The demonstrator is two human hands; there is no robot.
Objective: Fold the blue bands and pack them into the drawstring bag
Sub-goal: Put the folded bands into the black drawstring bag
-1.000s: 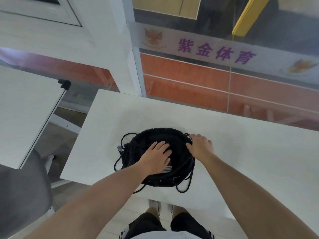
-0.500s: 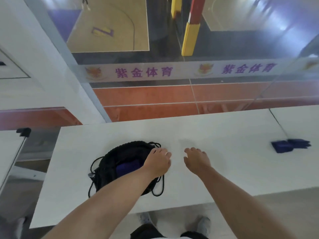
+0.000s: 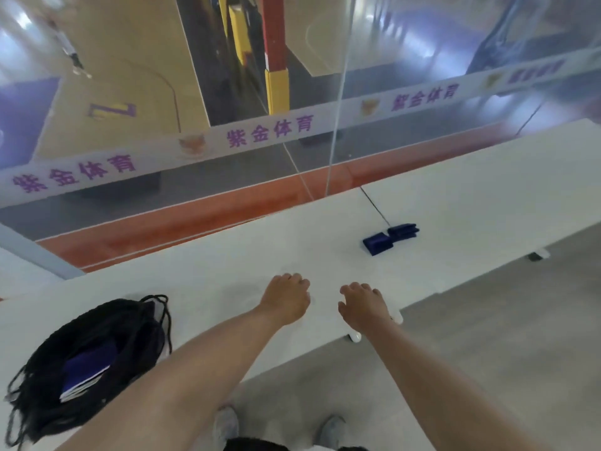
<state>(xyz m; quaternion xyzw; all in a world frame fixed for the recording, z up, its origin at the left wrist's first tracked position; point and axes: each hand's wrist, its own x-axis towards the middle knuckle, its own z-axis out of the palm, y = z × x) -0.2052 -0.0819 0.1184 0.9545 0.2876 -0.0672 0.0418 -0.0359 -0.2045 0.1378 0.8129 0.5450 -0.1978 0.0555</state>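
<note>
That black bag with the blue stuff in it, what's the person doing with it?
A person is packing folded blue bands into the black drawstring bag, which lies open on the white table. One folded blue band shows inside it. Right now neither hand is touching the bag: the left hand and right hand are both empty, held out over the table. Two more blue bands lie farther along to the right, near the seam between the tables, not yet packed.

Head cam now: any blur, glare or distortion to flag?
Head view: overall motion blur, drawstring bag and both hands soft-edged; bright glare streaks on the glass wall up top; wide-angle tilt slants the table; folded blue bands stay readable.
</note>
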